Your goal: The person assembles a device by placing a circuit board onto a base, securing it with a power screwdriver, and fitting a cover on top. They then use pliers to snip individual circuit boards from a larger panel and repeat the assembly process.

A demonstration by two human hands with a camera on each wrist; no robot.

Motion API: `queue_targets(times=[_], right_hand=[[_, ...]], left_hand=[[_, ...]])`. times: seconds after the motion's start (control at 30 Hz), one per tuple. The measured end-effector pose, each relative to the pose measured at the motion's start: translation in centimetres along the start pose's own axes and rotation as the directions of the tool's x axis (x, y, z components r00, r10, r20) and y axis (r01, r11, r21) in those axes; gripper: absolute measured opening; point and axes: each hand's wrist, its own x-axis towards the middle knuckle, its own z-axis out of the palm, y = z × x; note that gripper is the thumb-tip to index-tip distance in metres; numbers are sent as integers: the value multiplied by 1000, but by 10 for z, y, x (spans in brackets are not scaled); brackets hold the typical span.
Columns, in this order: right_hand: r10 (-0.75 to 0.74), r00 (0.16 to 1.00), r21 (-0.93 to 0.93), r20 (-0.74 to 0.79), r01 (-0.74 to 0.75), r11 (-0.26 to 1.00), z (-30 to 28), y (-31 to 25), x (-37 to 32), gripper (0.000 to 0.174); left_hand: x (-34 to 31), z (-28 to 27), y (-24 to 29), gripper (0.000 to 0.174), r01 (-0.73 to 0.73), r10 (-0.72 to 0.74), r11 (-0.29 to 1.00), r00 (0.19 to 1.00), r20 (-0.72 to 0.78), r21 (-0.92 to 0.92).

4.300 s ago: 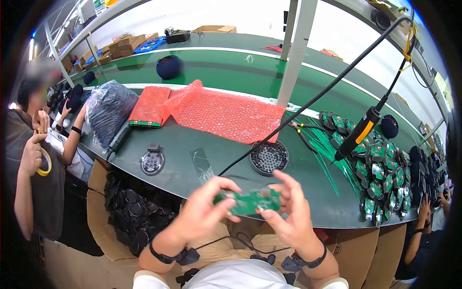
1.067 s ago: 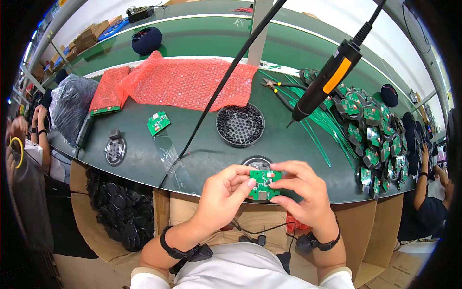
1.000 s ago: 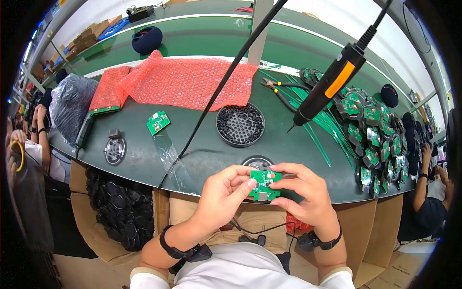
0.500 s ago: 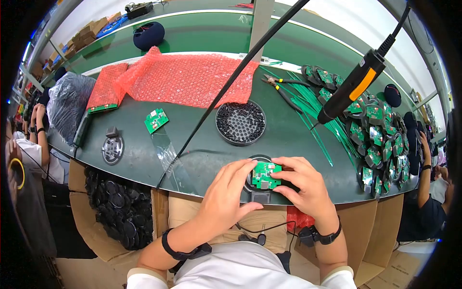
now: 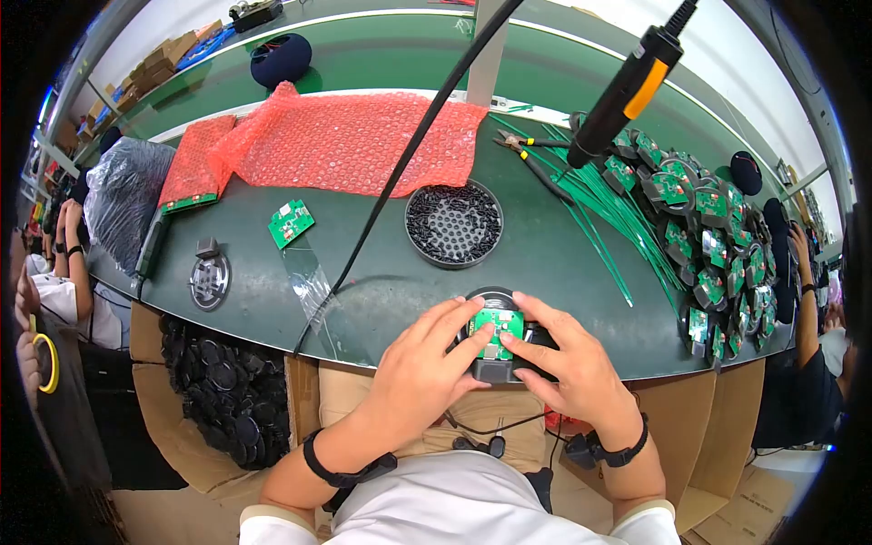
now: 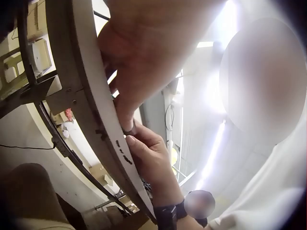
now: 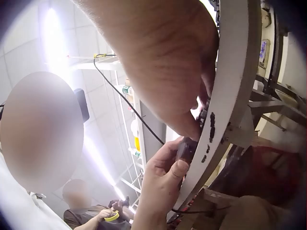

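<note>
Right at the near table edge lies a round black housing with a grey block at its near side. A green circuit board sits over it, its flat side up. My left hand grips the housing from the left, with its index finger on the board. From the right, my right hand holds the other side, one fingertip on the board and the thumb low near the block. The right wrist view shows the left thumb against a dark block. Both palms cover much of the housing's sides.
An electric screwdriver hangs at right above green strips and cutters. A round dish holds small black parts. Another board and round black part lie left. Piled board units stand right; red bubble wrap lies behind.
The circuit board, earlier held between both hands, has come down onto the round housing. The left hand has moved from the board's edge to the housing's side. The loose board appeared on the left.
</note>
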Motion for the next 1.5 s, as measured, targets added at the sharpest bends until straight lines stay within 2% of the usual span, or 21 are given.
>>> queue_targets(times=[0.07, 0.13, 0.2, 0.23, 0.27, 0.33, 0.47, 0.57, 0.63, 0.67, 0.77, 0.83, 1.5], right_hand=[[6, 999, 1, -37, -6, 1000, 2, -1, 0, 50], [11, 997, 0, -77, -11, 1000, 6, 0, 0, 50], [-13, 979, 23, -203, 18, 1000, 13, 3, 1, 46], [-13, 979, 23, -205, 18, 1000, 16, 0, 2, 46], [20, 962, 49, -273, -7, 999, 19, -3, 4, 42], [102, 927, 130, -361, -58, 990, 24, -8, 6, 32], [165, 924, 189, -346, -104, 977, 26, -13, 7, 28], [93, 928, 112, -361, -56, 992, 25, -16, 8, 27], [205, 912, 269, -356, -110, 957, 30, -20, 3, 27], [207, 911, 270, -356, -111, 956, 30, -21, 2, 27], [206, 918, 235, -340, -129, 963, 28, -25, -1, 28], [146, 930, 190, -338, -84, 978, 28, -26, -2, 30], [165, 934, 322, -317, -58, 945, 31, -19, -2, 32]], left_hand=[[1, 1, 0, 64, -23, 23, 999, 1000, -7, 47], [5, -1, 3, 58, -13, 10, 999, 997, -80, -38], [9, -4, 5, 54, -10, -2, 995, 992, -124, -96], [11, -6, 7, 50, -5, -20, 988, 986, -166, -153], [11, -6, 10, 50, -7, -19, 989, 986, -166, -151], [11, -7, 17, 38, 51, -95, 972, 979, -183, -230], [12, -4, 19, 26, 123, -198, 946, 952, -233, -300], [7, 3, 15, 28, 84, -168, 952, 947, -273, -296], [4, 5, 14, 30, 60, -144, 956, 948, -285, -286], [3, 6, 14, 32, 37, -121, 960, 948, -296, -276], [4, -6, 29, 36, 79, -150, 956, 959, -240, -281], [0, -4, 26, 38, 71, -132, 965, 963, -236, -253], [-4, 1, 25, 36, 85, -144, 965, 961, -235, -248]])
